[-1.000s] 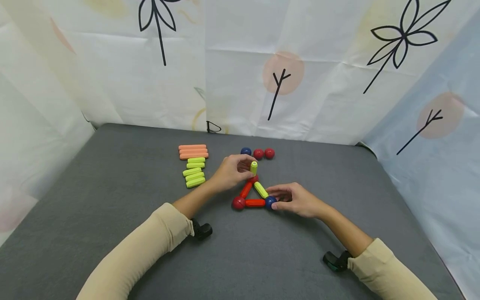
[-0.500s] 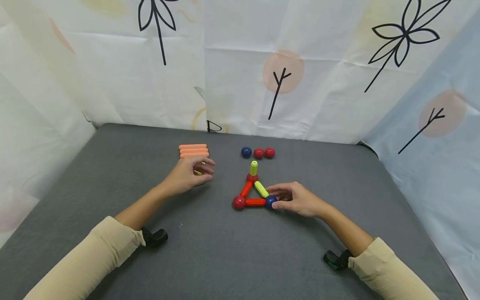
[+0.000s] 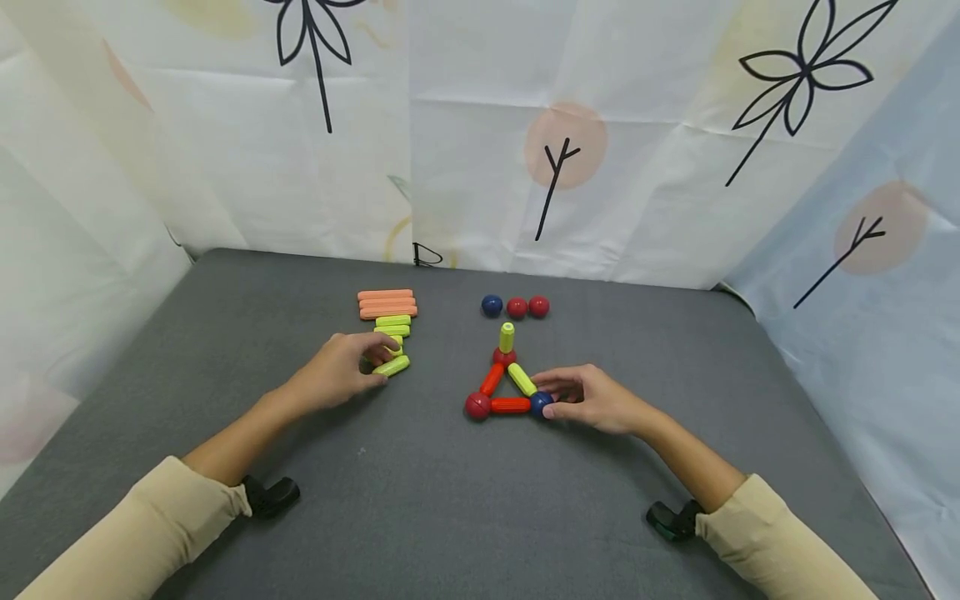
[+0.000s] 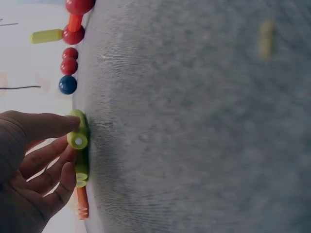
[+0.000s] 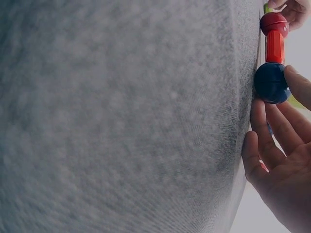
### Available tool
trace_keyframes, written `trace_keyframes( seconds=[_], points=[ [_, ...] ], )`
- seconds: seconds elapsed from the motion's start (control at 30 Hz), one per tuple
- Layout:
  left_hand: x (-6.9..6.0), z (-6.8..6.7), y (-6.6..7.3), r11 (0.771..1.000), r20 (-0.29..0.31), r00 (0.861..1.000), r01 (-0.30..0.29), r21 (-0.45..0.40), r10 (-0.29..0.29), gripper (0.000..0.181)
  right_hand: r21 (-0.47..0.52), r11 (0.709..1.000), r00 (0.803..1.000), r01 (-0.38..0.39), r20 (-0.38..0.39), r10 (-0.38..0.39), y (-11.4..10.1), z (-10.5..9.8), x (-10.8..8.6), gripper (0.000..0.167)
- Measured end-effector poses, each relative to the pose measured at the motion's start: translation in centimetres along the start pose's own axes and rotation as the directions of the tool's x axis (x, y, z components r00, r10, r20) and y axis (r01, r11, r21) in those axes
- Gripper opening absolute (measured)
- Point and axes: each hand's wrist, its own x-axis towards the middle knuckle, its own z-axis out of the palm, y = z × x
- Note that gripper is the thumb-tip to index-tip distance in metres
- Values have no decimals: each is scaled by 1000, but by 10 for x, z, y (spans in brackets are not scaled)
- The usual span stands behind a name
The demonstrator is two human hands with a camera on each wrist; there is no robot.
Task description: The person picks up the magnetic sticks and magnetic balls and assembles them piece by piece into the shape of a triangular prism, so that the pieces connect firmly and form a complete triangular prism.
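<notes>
In the head view, my left hand is at the yellow-green rods, thumb and fingers around the nearest yellow-green rod. The left wrist view shows the thumb against this yellow-green rod, with a fingertip beside it. My right hand holds a blue ball between thumb and fingers. That ball is one corner of a flat triangle with red balls at the other corners. Two red rods and one yellow-green rod form its sides. Another yellow-green rod stands upright on the far red ball.
Several orange rods lie behind the remaining yellow-green rods, some partly covered by my left fingers. A loose blue ball and two loose red balls sit in a row at the back. Everything rests on a grey table; patterned cloth hangs behind.
My left hand has left the upright rod, which stays standing, and moved left to the yellow-green rods, then slightly nearer. My right hand has stayed at the blue ball.
</notes>
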Motion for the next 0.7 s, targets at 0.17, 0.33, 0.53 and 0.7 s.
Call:
trace_keyframes(
  seconds=[0.17, 0.33, 0.53, 0.7],
  points=[
    [-1, 6, 2, 1000, 29, 999, -21, 0, 21, 45, 3, 1000, 1000, 2, -1, -2, 0, 0, 0, 49],
    [6, 14, 9, 988, 64, 998, 13, -151, -3, 49, 8, 1000, 1000, 5, 1, -5, 0, 0, 0, 49],
    [17, 29, 31, 919, 89, 996, 31, -393, 4, 50, 8, 1000, 1000, 9, -1, -9, 0, 0, 0, 49],
    [25, 43, 53, 848, 71, 996, -15, -530, 62, 47, 0, 1000, 1000, 3, -1, -3, 0, 0, 0, 49]
  ],
)
